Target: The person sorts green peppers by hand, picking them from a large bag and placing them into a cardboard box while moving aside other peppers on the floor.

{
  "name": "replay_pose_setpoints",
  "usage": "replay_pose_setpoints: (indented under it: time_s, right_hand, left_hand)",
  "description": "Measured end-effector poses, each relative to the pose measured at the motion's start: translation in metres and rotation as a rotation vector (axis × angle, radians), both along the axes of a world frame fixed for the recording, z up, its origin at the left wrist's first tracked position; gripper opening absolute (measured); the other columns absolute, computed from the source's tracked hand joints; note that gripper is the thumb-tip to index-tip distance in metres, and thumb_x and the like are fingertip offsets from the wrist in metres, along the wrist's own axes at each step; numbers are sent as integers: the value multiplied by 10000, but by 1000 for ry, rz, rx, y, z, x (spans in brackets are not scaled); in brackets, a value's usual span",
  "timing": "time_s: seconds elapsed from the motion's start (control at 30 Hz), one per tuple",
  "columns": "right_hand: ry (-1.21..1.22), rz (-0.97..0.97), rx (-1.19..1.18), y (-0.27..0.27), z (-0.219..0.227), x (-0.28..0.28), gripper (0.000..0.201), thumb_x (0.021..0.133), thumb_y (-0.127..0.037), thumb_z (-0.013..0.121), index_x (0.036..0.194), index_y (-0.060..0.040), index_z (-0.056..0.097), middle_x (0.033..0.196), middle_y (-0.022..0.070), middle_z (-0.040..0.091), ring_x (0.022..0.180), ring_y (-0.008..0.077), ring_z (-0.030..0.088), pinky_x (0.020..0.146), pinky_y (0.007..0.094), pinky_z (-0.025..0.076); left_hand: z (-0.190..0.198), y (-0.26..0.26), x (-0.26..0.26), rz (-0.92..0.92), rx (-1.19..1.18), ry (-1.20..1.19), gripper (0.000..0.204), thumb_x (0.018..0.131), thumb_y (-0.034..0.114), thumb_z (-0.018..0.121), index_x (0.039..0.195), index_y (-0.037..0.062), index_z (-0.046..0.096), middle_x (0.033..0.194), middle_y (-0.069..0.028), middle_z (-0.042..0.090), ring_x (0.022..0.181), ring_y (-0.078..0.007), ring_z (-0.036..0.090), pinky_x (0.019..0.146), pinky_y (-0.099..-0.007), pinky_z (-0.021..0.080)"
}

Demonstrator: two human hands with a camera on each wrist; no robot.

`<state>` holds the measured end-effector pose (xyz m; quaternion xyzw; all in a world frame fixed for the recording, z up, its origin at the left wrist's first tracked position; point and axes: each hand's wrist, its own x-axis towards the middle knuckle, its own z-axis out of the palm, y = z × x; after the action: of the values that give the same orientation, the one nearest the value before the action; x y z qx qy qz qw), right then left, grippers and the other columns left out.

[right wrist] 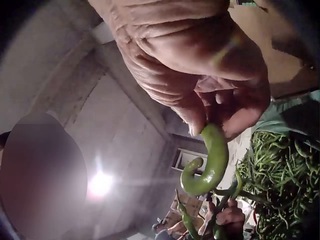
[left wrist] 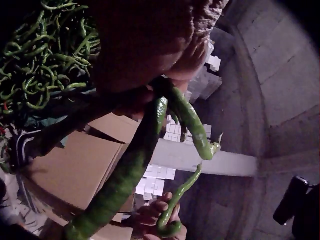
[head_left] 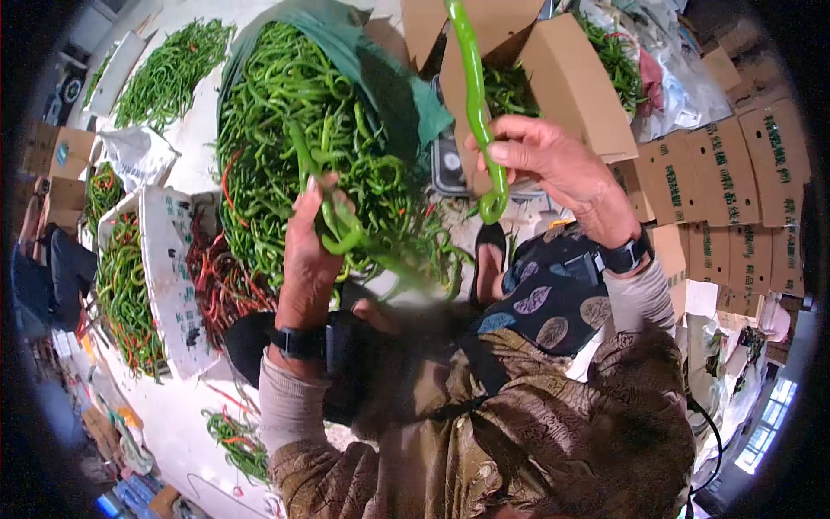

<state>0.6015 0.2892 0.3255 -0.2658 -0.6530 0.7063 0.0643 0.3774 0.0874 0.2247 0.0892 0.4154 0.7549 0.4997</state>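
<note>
My right hand point(head_left: 566, 173) pinches a long green chili pepper point(head_left: 474, 91) between thumb and fingers, its hooked end point(right wrist: 205, 180) hanging below them. It is held up to the right of the pepper heap. My left hand point(head_left: 307, 242) grips several green chili peppers point(head_left: 346, 232) over the near side of the heap. Some of these stick out past the fingers, and in the left wrist view a thick dark green one point(left wrist: 122, 175) reaches toward the lower left. Beneath the left hand lies the large heap of green peppers point(head_left: 290, 95) on a green sack point(head_left: 341, 35).
An opened cardboard box point(head_left: 579, 91) with peppers inside stands beyond my right hand. To the left are a white foam box point(head_left: 177, 277), dark red peppers point(head_left: 226, 285) and further green piles point(head_left: 177, 73). Printed cartons point(head_left: 722, 173) are stacked at the right.
</note>
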Motion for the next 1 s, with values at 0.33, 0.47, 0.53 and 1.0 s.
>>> replay_pose_setpoints:
  time_s: [0.33, 0.47, 0.53, 1.0]
  right_hand:
    - [-5, -64, 123, -1, 5, -1, 297, 825, -302, 706, 960, -39, 670, 775, -23, 575, 662, 52, 483, 592, 197, 381]
    - [31, -51, 140, 0, 10, 0, 325, 805, -321, 724, 970, -46, 669, 759, -34, 572, 648, 50, 483, 589, 198, 382]
    - [-5, -120, 148, -2, 15, -1, 340, 797, -328, 731, 986, -52, 667, 757, -37, 572, 645, 52, 491, 588, 200, 382]
    - [27, 54, 763, -9, -5, -24, 261, 832, -194, 694, 1026, -21, 667, 876, 36, 666, 758, 90, 580, 692, 254, 476]
  left_hand:
    - [1, -2, 0, 7, -58, 39, 413, 947, 394, 522, 1163, 42, 537, 780, 22, 428, 707, -117, 430, 637, -273, 393]
    - [5, 0, 3, 21, -75, 34, 435, 939, 411, 529, 1165, 39, 536, 781, 21, 417, 700, -119, 415, 631, -279, 389]
    - [3, -1, 2, 42, -92, 17, 455, 938, 423, 529, 1172, 33, 538, 800, 11, 448, 713, -133, 449, 635, -286, 403]
    - [17, 2, 9, -12, 35, 72, 366, 882, 329, 665, 1101, 52, 569, 794, -18, 561, 696, -135, 553, 623, -260, 450]
